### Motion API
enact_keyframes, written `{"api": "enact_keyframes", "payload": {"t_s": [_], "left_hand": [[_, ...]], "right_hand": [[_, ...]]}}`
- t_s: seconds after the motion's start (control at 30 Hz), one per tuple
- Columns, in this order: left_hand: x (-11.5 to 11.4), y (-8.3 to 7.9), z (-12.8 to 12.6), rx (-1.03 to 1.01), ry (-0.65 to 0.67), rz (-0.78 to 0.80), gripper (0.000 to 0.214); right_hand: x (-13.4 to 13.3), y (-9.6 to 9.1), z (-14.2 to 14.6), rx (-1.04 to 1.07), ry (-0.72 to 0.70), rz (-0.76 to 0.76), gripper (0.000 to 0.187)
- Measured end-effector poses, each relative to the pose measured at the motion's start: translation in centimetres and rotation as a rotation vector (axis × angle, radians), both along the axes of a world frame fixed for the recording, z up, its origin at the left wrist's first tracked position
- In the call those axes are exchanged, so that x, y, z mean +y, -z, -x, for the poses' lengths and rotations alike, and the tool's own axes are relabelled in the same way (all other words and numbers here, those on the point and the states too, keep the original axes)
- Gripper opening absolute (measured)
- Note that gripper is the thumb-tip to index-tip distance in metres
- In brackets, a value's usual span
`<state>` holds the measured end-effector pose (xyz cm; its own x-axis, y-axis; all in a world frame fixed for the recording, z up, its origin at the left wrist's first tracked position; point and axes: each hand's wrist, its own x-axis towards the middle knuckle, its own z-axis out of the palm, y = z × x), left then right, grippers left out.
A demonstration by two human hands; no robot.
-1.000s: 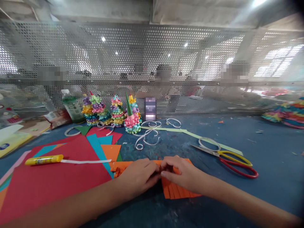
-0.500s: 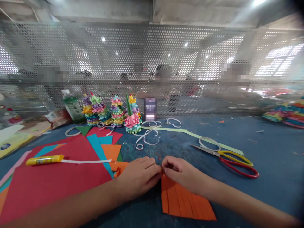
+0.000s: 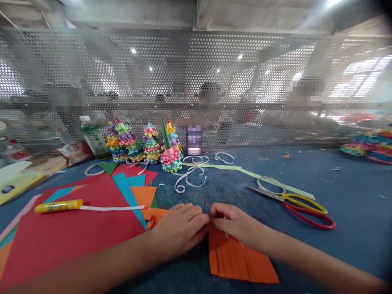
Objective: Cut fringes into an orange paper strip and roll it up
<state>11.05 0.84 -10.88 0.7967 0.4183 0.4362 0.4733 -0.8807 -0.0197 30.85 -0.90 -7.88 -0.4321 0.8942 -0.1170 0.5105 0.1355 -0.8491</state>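
Note:
My left hand (image 3: 179,230) and my right hand (image 3: 235,224) meet fingertip to fingertip at the top edge of an orange paper strip (image 3: 239,259) cut into a fringe. Both hands are closed in a pinch on that edge. The fringed paper spreads toward me on the blue table (image 3: 352,196), below my right hand. More of the orange strip (image 3: 154,214) pokes out to the left of my left hand.
Red, teal and orange paper sheets (image 3: 70,232) lie at left with a yellow glue stick (image 3: 58,206) on them. Scissors (image 3: 301,206) with red and yellow handles lie at right. Small colourful paper trees (image 3: 143,145), a bottle (image 3: 93,139) and curled white strips stand before a perforated metal screen (image 3: 196,85).
The orange fringe, bunched under my right hand a second ago, now lies unfolded toward me. My hands have stayed pinched together at its top edge.

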Motion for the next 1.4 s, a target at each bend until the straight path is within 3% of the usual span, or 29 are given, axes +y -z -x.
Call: {"api": "enact_keyframes", "payload": {"t_s": [0.13,0.3,0.6,0.77,0.87,1.17,1.4], "left_hand": [[0.04,-0.06,-0.1,-0.031,-0.05,0.026,0.018],[0.08,-0.18,-0.09,-0.035,-0.05,0.107,0.025],[0.12,-0.08,-0.25,0.019,-0.04,0.07,0.025],[0.22,0.23,-0.32,0.013,-0.066,0.048,0.028],[0.19,0.11,-0.32,0.004,-0.067,0.04,0.033],[0.05,-0.04,-0.24,-0.041,-0.019,0.08,0.031],[0.27,0.59,-0.39,-0.035,-0.071,0.059,0.033]], "right_hand": [[-0.2,-0.36,-0.29,-0.055,-0.038,-0.241,0.006],[-0.03,-0.4,-0.58,-0.104,-0.078,-0.328,0.007],[0.26,0.26,-0.32,-0.026,-0.025,-0.227,0.013],[-0.28,-0.19,-0.29,-0.069,-0.035,-0.385,0.011],[-0.45,-0.42,-0.27,-0.066,-0.07,-0.405,0.012],[0.34,-0.31,-0.26,-0.034,0.006,-0.034,0.015],[-0.25,-0.41,-0.25,-0.066,0.001,-0.26,0.01]]}}
